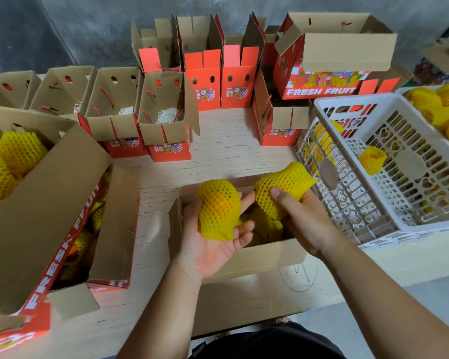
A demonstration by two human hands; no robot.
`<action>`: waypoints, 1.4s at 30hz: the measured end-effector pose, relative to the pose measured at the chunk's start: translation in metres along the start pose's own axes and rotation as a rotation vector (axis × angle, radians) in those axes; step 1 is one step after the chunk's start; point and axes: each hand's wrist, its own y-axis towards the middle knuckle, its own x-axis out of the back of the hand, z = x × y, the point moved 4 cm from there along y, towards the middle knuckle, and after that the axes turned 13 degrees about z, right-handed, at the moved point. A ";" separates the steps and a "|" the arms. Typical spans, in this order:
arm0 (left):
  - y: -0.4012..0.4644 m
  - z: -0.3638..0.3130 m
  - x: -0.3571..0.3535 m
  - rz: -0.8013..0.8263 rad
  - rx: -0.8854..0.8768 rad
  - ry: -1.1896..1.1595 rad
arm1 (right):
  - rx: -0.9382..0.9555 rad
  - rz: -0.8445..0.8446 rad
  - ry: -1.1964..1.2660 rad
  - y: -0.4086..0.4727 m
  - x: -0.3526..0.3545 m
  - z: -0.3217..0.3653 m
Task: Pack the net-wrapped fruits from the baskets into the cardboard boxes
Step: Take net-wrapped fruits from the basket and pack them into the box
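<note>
Head view, hands (213,242) cradling foam-netted fruit (219,207)

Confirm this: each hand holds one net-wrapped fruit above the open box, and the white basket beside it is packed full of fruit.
Not quite. In the head view the left hand and right hand each hold a fruit over the open box, but the white basket is nearly empty, holding one yellow net.

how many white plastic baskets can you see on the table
2. One basket sits right of the hands, nearly empty, holding one netted fruit. A second lies beyond it at the right edge, fruit-filled and partly cropped. Others may be out of view.
</note>
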 end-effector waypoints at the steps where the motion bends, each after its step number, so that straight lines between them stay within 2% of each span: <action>1: 0.001 -0.001 -0.001 -0.015 -0.010 0.017 | -0.001 0.035 0.003 0.000 -0.001 -0.002; 4: 0.006 0.001 -0.002 -0.084 -0.045 0.054 | 0.005 0.110 0.008 -0.001 -0.004 -0.007; 8: 0.010 0.004 -0.003 -0.072 -0.039 -0.034 | -0.030 0.106 -0.155 -0.001 -0.003 -0.014; 14: 0.014 0.013 0.000 -0.107 -0.072 -0.135 | -0.149 0.127 0.224 -0.003 -0.011 -0.023; 18: 0.018 0.019 -0.003 -0.181 -0.032 -0.098 | -0.211 0.253 0.460 -0.003 -0.021 -0.029; 21: 0.019 0.010 0.002 -0.296 0.026 0.050 | -0.158 0.158 0.543 0.001 -0.018 -0.027; 25: 0.014 -0.017 0.029 -0.571 0.036 0.596 | -0.052 -0.057 0.559 0.014 0.015 -0.011; 26: 0.014 -0.024 0.034 -0.609 0.057 0.776 | -0.046 -0.078 0.482 0.017 0.022 -0.004; 27: 0.016 -0.027 0.037 -0.581 0.088 0.936 | -0.066 -0.077 0.385 0.019 0.029 0.002; 30: 0.036 -0.019 0.042 -0.295 0.322 1.357 | -0.262 0.094 0.199 0.022 0.030 0.003; 32: 0.052 -0.005 0.050 -0.142 0.598 1.661 | -0.360 0.215 0.235 0.022 0.020 -0.003; 34: 0.060 0.010 0.061 -0.011 1.001 1.809 | -0.474 0.277 0.132 0.027 0.015 -0.008; 35: 0.060 0.015 0.068 0.036 1.200 1.844 | -0.535 0.323 -0.092 0.031 0.015 -0.011; 36: 0.059 0.018 0.073 0.058 1.336 1.858 | -0.597 0.392 -0.437 0.036 0.014 -0.012; 38: 0.057 0.020 0.080 0.029 1.396 1.919 | -0.706 0.574 -1.149 0.047 0.012 -0.025; 39: 0.058 0.021 0.083 0.011 1.356 1.974 | -0.712 0.656 -1.375 0.050 0.010 -0.037; 40: 0.060 0.022 0.084 0.009 1.303 2.018 | -0.711 0.717 -1.501 0.054 0.009 -0.051; 42: 0.065 0.026 0.085 0.017 1.235 2.072 | -0.802 0.731 -1.579 0.061 0.011 -0.078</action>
